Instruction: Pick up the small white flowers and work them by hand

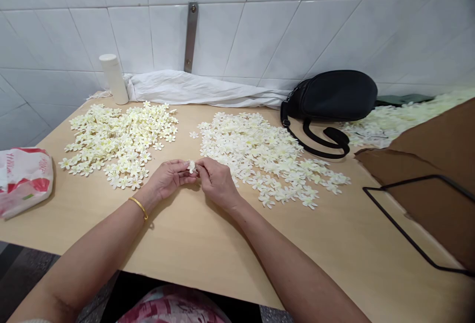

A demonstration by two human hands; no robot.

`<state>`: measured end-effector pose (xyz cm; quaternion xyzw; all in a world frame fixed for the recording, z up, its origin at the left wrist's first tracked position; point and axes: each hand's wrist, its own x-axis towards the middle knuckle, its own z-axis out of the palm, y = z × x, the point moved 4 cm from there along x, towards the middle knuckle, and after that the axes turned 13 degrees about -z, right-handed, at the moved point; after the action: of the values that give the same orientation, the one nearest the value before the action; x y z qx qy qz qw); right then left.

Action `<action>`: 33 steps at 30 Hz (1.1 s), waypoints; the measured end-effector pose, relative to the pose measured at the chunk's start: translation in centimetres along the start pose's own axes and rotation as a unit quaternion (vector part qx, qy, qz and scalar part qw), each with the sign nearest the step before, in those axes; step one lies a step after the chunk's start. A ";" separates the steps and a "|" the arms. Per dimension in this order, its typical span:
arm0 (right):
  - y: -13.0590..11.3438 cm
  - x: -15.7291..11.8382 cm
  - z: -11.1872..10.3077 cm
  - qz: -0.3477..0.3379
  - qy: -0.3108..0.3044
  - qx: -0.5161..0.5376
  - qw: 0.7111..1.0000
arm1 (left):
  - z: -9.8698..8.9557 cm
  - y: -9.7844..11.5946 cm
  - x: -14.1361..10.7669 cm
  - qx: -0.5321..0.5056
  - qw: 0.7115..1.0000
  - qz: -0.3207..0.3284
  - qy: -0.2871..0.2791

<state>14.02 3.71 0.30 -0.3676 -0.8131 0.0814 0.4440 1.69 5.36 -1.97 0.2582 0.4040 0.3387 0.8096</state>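
Observation:
Between my two hands is a small white artificial flower (192, 166), held over the table in front of me. My left hand (171, 178), with a gold bangle at its wrist, pinches the flower between thumb and fingers. Close against it, my right hand (217, 180) has thumb and forefinger pressed together beside the flower; what they grip is too small to make out. To the left lies a pile of cream flowers (118, 137). A wider spread of white flowers (256, 150) lies behind and right of my right hand.
A white bottle (114, 79) and a bunched white cloth (200, 89) stand along the tiled wall. A black bag (336, 95) with its strap sits at the back right. Further right are more flowers (408, 117), a cardboard box (438, 174) and a black wire frame (401, 234). A red-and-white packet (25, 179) lies at left.

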 end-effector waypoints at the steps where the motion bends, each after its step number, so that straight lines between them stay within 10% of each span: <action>1: 0.0 0.0 -0.1 0.023 0.003 0.026 0.999 | 0.0 0.0 0.0 -0.002 1.000 -0.002 0.001; 9: 1.9 -0.5 0.4 0.237 0.053 0.361 0.901 | 0.7 0.2 -0.5 0.002 1.000 0.003 0.003; 14: 3.0 -0.5 0.0 0.280 0.069 0.390 0.874 | -0.1 0.9 -0.5 -0.006 0.997 0.053 0.062; 20: 1.9 0.0 -1.6 0.114 -0.041 0.072 0.990 | -1.1 1.9 -0.5 -0.023 0.984 0.125 0.122; 33: -1.0 -0.6 0.3 -0.139 -0.106 -0.077 0.982 | -1.6 2.2 -0.4 -0.029 0.982 0.135 0.126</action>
<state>13.40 2.64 0.20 -0.2730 -0.9026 -0.0057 0.3328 -0.57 6.71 -1.19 0.2419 0.4543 0.4866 0.7059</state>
